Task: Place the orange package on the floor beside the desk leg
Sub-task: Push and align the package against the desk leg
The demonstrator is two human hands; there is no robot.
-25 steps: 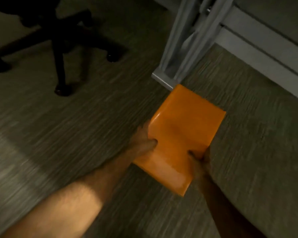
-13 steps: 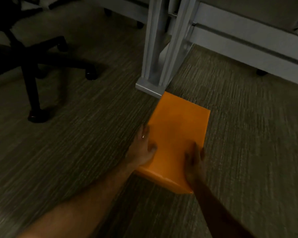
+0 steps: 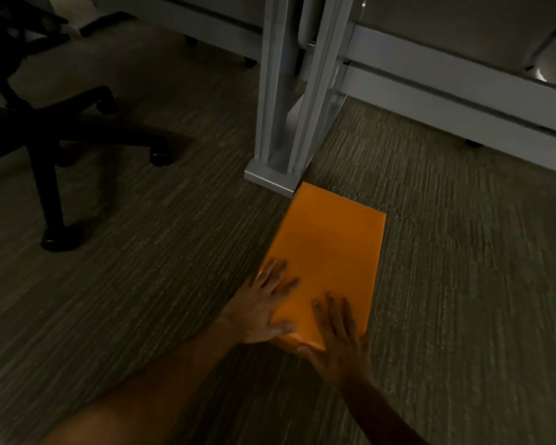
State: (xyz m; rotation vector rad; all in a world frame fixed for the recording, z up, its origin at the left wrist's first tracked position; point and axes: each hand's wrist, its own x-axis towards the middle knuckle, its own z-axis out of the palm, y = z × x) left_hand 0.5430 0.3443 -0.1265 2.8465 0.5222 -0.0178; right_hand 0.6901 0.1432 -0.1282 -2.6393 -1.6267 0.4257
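Observation:
The orange package, a flat rectangular parcel, lies on the carpet with its far corner at the foot of the grey desk leg. My left hand rests flat on the package's near left edge, fingers spread. On the near right corner lies my right hand, fingers apart on top and the thumb against the near edge. Neither hand wraps around the package.
A black office chair base with castors stands at the left. Grey partition rails run along the back and right. Dark striped carpet covers the floor around the package.
The package went from being gripped and tilted above the floor to lying flat on the carpet by the desk leg. Both hands loosened and now lie spread on top.

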